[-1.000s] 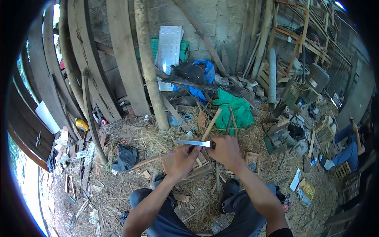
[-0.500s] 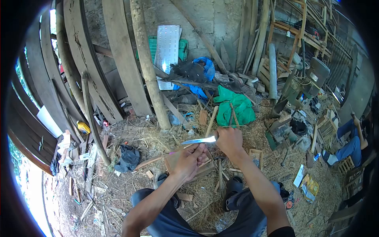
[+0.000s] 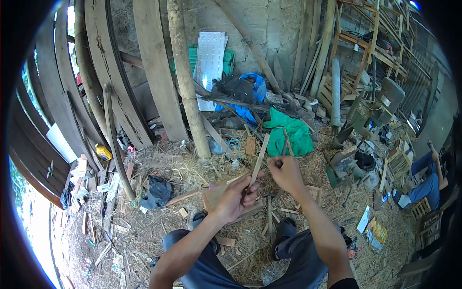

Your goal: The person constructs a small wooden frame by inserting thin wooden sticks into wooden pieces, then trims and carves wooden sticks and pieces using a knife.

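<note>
My left hand (image 3: 234, 196) is closed, thumb against fingers, around what looks like a thin pale strip of wood (image 3: 260, 160) slanting up and away. Part of that strip may be another stick on the ground behind; I cannot tell where one ends. My right hand (image 3: 287, 174) is a fist just right of it, around the dark handle of a knife (image 3: 279, 164). Its blade does not show now. Below my left hand, between my knees, sits a wooden block or box (image 3: 210, 201). A hammer-like tool (image 3: 269, 212) stands beside it.
Wood scraps and shavings cover the ground. A green plastic sheet (image 3: 288, 135) lies ahead, a black bag (image 3: 157, 192) to the left. A post (image 3: 188, 91) and leaning planks (image 3: 156, 67) rise in front. Machinery (image 3: 380, 103) stands right, near a seated person (image 3: 426, 180).
The knife's bright blade, lying across above my left hand, has turned or moved out of sight. My right hand has shifted slightly right and down. The view has shifted a little.
</note>
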